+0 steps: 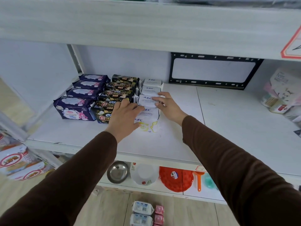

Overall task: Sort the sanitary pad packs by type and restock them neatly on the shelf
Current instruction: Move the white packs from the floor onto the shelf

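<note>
Sanitary pad packs [147, 101] are already lined by type in three rows on the shelf [179, 144]. One white pack is pinched by the right hand [167, 106], the row steadied by the left hand [123, 116] with spread fingers. More packs on the floor [142, 211] are probably left to stock.

The left hand [124, 115] covers part of the front white packs [149, 119] and black pack [104, 111] — small print unreadable; floor packs [142, 214] are cut off by the bottom edge, right-side packages [280, 92] blurred

Shelf [187, 101] bare right of white packs [149, 115]; black bracket [211, 70] at back, upper shelf [146, 26] overhead.
</note>
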`<state>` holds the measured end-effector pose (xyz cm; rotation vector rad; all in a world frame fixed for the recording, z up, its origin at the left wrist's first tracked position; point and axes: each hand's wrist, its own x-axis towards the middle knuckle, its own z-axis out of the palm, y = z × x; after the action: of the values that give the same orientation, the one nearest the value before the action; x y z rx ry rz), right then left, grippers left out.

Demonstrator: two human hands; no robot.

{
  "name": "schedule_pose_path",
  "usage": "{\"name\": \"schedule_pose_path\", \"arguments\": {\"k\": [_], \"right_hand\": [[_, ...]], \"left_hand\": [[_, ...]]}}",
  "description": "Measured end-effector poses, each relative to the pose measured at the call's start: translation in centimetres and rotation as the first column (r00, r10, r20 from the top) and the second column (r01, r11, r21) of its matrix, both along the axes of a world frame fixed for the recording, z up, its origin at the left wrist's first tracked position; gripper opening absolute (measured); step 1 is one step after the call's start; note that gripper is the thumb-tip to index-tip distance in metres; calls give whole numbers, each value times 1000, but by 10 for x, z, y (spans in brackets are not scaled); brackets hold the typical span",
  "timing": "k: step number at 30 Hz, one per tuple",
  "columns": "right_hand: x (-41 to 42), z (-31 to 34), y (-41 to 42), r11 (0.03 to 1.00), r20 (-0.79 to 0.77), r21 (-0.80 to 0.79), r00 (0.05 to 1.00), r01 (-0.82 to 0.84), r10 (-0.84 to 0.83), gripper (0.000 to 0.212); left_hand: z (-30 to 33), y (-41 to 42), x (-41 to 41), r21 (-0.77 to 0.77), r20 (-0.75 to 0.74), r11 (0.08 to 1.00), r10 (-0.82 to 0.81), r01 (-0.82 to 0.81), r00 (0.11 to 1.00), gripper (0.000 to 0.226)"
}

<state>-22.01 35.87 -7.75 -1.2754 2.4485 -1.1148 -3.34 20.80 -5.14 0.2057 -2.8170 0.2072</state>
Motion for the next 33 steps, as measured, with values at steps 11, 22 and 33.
{"name": "schedule_pose_path", "arguments": {"k": [11, 22, 33], "right_hand": [[49, 12, 28, 981, -56, -70, 981, 181, -185, 32], [189, -17, 82, 946, -154, -119, 936, 300, -316, 43], [279, -87, 130, 943, -235, -1, 916, 333, -324, 41]], "left_hand": [[-4, 2, 28, 173, -119, 984, -31, 52, 992, 68], [-44, 17, 106, 334, -206, 919, -147, 211, 967, 63], [-130, 55, 197, 434, -31, 890, -137, 137, 990, 65]]}}
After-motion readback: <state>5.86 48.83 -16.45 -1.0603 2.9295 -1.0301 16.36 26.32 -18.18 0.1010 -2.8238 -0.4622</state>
